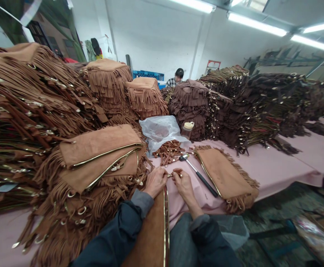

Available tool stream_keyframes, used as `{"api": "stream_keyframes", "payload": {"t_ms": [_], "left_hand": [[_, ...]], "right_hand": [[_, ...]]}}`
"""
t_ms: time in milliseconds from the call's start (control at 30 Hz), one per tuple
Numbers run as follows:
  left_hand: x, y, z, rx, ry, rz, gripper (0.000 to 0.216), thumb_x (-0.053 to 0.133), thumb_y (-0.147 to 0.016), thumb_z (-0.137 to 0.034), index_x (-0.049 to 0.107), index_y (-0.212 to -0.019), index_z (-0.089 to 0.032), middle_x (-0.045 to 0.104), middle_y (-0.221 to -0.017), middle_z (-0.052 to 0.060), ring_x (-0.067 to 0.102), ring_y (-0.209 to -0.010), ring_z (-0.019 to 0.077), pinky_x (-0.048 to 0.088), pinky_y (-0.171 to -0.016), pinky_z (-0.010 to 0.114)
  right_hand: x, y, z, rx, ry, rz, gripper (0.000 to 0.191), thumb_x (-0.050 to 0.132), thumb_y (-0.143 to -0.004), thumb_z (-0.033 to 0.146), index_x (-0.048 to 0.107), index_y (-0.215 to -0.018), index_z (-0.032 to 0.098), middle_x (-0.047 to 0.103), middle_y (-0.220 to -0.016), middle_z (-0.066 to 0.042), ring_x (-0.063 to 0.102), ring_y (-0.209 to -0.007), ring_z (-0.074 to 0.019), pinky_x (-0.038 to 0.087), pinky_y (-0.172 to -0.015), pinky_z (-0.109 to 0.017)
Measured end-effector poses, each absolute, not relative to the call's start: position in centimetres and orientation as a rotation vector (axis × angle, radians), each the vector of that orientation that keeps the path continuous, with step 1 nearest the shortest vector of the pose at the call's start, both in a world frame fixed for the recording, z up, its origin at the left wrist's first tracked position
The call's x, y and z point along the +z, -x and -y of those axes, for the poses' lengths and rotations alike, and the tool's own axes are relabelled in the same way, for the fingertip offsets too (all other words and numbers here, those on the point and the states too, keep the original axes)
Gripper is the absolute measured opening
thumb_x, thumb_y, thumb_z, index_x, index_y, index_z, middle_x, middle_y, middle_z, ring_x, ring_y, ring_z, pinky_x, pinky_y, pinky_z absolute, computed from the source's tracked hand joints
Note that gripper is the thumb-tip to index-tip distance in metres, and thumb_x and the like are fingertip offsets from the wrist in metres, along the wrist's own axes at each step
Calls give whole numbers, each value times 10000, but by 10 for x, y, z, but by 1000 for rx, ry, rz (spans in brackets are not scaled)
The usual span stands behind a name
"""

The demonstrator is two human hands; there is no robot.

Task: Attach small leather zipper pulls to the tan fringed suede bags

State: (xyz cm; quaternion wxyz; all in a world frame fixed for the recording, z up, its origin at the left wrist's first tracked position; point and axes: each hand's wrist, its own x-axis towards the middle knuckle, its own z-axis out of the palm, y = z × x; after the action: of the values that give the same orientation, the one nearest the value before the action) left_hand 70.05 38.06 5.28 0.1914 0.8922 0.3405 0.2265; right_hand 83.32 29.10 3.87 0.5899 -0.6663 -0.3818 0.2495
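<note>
Fingers (178,172) pinch a fitting (169,175) near brown straps (168,151) heaped against a plastic bag (162,128).

Pale wall (153,40), bright ceiling tube lights (257,24), green curtain (56,20), pink-covered table (287,165), dark floor (275,194)

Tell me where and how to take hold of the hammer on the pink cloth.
Probably best by the black handle, with the right hand, coming from above and the near side. The hammer lies with its head pointing away and its handle end nearer; the fringed bag lies close along the handle's right side.
</note>
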Motion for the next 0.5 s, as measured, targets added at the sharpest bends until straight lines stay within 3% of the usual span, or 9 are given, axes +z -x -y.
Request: {"api": "stream_keyframes", "payload": {"t_ms": [200, 500], "left_hand": [[53, -701, -381, 589, -2527, -983, 131, 517, -896, -209, 647, -907, -221, 654, -947, 51, 591, -915, 211, 407, -769, 303], [60, -700, -379, 571, -2527, -993, 99, 503, -885, -198, 591, -913, -234, 660, -961, 24, 598, -915, 188, 396, -749, 283]], "right_hand": [[33, -834, -296, 265, 1701, 1164, 271, 502, -920, 339, 684, -1031, 173, 706, -1003, -93, 650, -919, -214, 479, -862, -325], [26, -837, -298, 332, 1687, 1145, 244, 520, -913, 326, 680, -1027, 182, 723, -986, -75, 662, -927, -214, 493, -861, -314]]}}
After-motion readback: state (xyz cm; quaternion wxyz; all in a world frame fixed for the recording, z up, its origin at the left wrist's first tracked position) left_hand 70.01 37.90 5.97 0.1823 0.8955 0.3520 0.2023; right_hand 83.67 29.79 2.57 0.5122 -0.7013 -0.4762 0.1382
